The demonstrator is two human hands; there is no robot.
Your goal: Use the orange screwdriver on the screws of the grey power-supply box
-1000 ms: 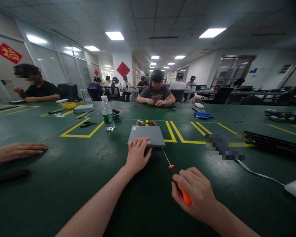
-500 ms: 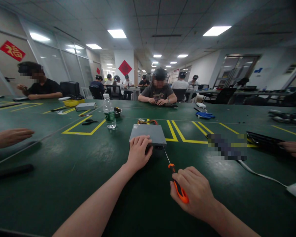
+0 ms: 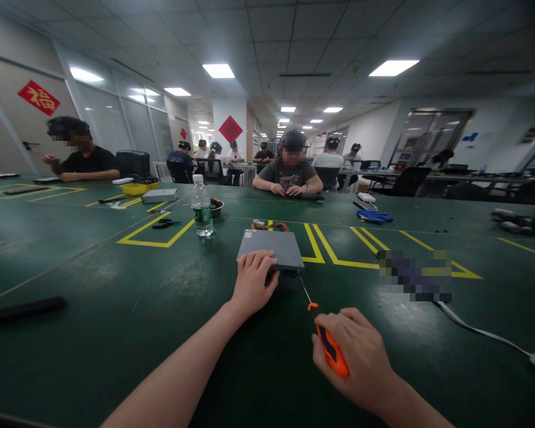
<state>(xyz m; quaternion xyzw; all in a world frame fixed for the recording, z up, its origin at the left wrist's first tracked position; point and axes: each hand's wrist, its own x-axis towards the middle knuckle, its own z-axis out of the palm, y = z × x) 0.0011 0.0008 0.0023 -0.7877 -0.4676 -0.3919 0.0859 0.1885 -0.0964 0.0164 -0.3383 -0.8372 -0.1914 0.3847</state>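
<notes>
A flat grey metal box (image 3: 271, 246) with coloured wires (image 3: 270, 225) at its far end lies on the green table (image 3: 116, 309). My left hand (image 3: 253, 282) rests on the box's near left corner, fingers curled over its edge. My right hand (image 3: 359, 356) is closed round the orange-and-black handle of a screwdriver (image 3: 327, 345). The thin shaft points up and left, its tip touching the box's near right corner.
A water bottle (image 3: 202, 205) stands to the left of the box, with scissors (image 3: 164, 223) inside yellow floor-tape lines. A white cable (image 3: 477, 330) runs along the right. A black bar (image 3: 22, 310) lies at the left. Several people sit at the far side.
A neighbour's hand at the left edge and another at the right have left view. The view tilted slightly; my hands stay on the box and screwdriver.
</notes>
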